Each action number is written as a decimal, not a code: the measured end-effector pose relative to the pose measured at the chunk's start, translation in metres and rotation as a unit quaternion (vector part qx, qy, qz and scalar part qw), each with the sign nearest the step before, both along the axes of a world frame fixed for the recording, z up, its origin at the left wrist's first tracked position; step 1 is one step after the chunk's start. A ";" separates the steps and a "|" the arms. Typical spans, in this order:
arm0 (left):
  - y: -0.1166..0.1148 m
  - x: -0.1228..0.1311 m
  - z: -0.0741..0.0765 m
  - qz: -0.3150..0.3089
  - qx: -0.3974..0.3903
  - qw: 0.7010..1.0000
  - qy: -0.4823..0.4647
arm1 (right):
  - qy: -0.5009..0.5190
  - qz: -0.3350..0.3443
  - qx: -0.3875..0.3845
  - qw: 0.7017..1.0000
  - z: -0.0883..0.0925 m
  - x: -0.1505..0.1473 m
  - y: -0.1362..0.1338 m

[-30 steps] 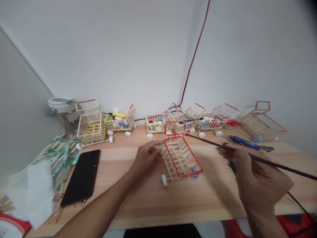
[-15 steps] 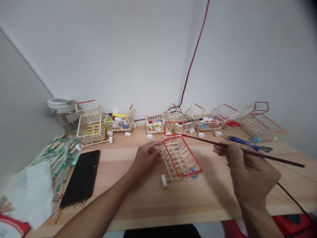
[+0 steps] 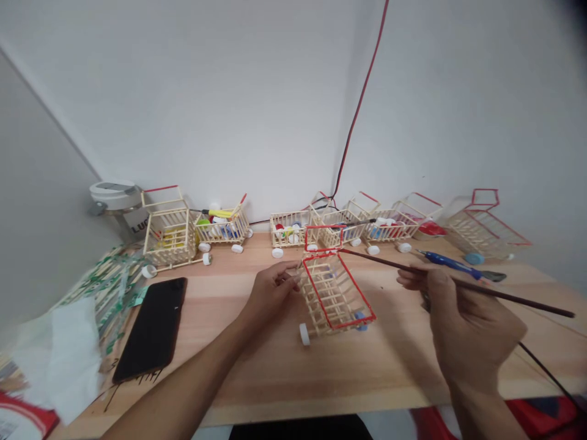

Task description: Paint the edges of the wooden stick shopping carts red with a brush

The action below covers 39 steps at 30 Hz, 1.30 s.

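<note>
A small cart of wooden sticks with a red-painted rim [image 3: 332,292] stands on the wooden table [image 3: 275,360], on white cap wheels. My left hand [image 3: 270,292] pinches its left side, fingers closed on the sticks. My right hand [image 3: 463,324] is closed on a long thin dark paintbrush [image 3: 499,295]. The brush tip touches the cart's red top edge near the handle.
Several more stick carts line the wall, some holding coloured caps [image 3: 220,225]. A black phone [image 3: 150,327] lies at the left beside plastic packets [image 3: 103,287] and white paper. A blue pen [image 3: 452,263] lies at the right. A red cable [image 3: 362,98] runs up the wall.
My right hand has shifted slightly left and up, and the brush handle has swung to a flatter angle. The left hand and cart stay where they were.
</note>
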<state>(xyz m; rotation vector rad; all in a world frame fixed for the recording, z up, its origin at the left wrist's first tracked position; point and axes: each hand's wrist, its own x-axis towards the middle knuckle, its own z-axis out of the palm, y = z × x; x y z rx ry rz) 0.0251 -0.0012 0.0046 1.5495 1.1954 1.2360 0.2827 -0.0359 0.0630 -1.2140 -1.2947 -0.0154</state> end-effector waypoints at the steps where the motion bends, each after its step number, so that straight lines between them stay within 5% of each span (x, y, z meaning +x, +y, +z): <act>1: 0.000 0.000 -0.001 0.001 -0.002 1.000 -0.003 | 0.002 -0.001 0.005 1.000 0.001 0.000 -0.002; 7: -0.001 0.001 0.001 0.004 0.012 1.000 -0.012 | -0.076 0.055 0.035 0.995 0.009 -0.001 -0.018; 13: -0.004 0.002 0.004 0.007 0.011 0.999 -0.029 | -0.213 0.169 0.079 0.959 0.011 -0.015 -0.015; 39: -0.004 0.003 0.003 0.019 0.016 0.999 -0.024 | -0.341 0.141 0.134 0.920 0.019 -0.023 -0.015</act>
